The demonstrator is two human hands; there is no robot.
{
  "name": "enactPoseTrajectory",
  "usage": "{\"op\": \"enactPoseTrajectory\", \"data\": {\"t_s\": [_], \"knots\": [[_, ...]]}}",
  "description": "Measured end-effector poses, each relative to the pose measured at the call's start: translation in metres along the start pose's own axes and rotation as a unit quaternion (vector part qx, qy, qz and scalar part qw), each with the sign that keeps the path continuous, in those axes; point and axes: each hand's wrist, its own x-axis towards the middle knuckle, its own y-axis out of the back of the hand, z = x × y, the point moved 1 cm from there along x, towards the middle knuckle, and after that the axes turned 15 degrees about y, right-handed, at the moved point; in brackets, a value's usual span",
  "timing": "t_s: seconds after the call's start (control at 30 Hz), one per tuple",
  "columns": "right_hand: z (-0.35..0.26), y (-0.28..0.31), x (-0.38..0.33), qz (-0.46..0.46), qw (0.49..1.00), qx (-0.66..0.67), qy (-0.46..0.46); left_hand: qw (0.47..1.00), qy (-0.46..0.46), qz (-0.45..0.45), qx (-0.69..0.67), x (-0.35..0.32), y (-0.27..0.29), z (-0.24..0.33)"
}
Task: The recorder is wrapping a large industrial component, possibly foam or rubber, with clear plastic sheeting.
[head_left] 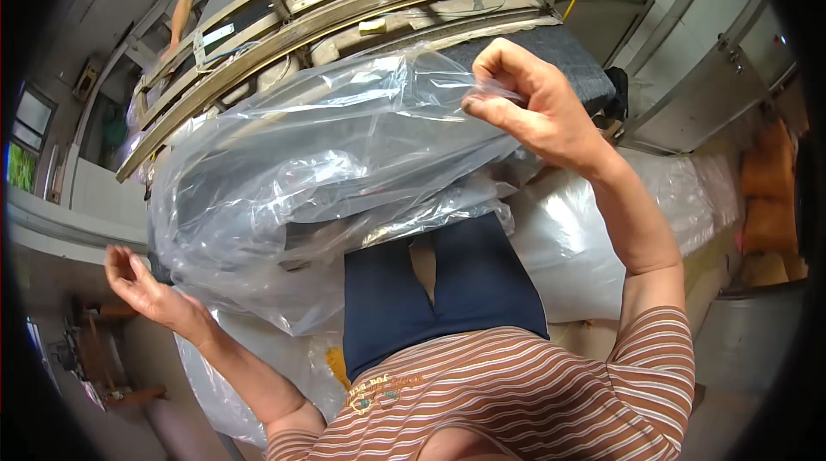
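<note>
Clear, crinkly plastic sheet [318, 173] lies long side-to-side; right hand [551, 112] pinches its right end; left hand [157, 296], fingers open, is near its left end.

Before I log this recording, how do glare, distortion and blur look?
Head view: white glare streaks the clear plastic film; the long rail above it looks bowed, probably lens distortion; the corners are black; the brown furniture at lower left looks soft.
</note>
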Motion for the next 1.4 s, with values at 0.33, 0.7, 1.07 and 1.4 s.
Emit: {"op": "enactPoseTrajectory", "data": {"t_s": [0.33, 0.7, 1.07, 1.4], "knots": [[-0.055, -0.008, -0.014, -0.069, 0.995, -0.076, 0.01, 0.691, -0.126, -0.712, -0.003, -0.076, -0.169, 0.121], [0.08, -0.004, -0.118, -0.167, 0.972, -0.097, -0.136, 0.765, 0.074, -0.503, -0.395, -0.013, -0.115, 0.143], [0.115, 0.266, -0.257, 0.064, 0.668, -0.666, -0.325, 0.968, -0.127, -0.127, 0.173, 0.1, -0.063, -0.074], [0.087, 0.227, -0.004, 0.361, 0.697, -0.617, 0.056, 0.844, 0.095, -0.061, 0.524, 0.154, 0.03, -0.29]]}}
